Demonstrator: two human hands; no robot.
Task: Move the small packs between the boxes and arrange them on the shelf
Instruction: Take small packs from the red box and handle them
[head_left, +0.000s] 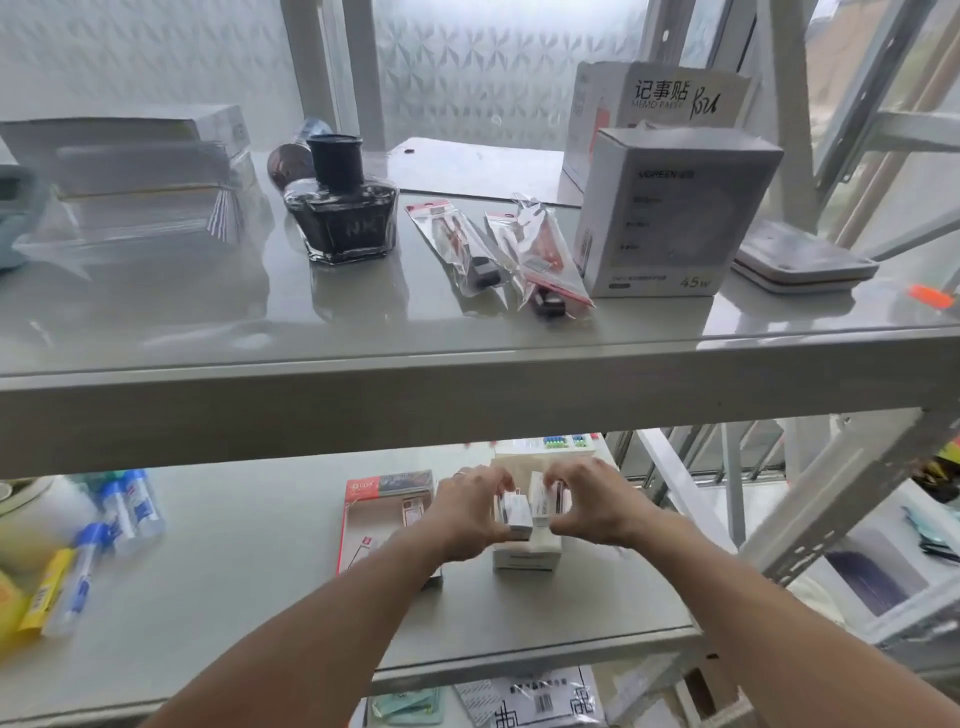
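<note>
Both hands work on the lower shelf (260, 545), side by side above a white box (527, 556) that sits near the shelf's right end; the left hand (470, 512) pinches a small pack (514, 514) between thumb and fingers, and the right hand (584, 504) pinches a second small pack (545, 499) in the same way — each hand closed on its own pack, the two packs just beside each other, possibly touching; motion blur hides the seam.

Both packs stand roughly upright, long axis pointing up and slightly away from the person, held directly over the white box rather than off to one side; so the coming move looks like a straight lowering or lifting, not a sideways reach — which of the two I cannot tell. An open red-edged box (387, 519) lies just to the left, partly under the left wrist; that makes the left hand the nearer one if the packs are to cross to it. A taller pale box (545, 454) stands just behind the hands.

The upper shelf (467, 384) carries an ink bottle (343, 208) and a charger box (670, 213), well apart from the work.
</note>
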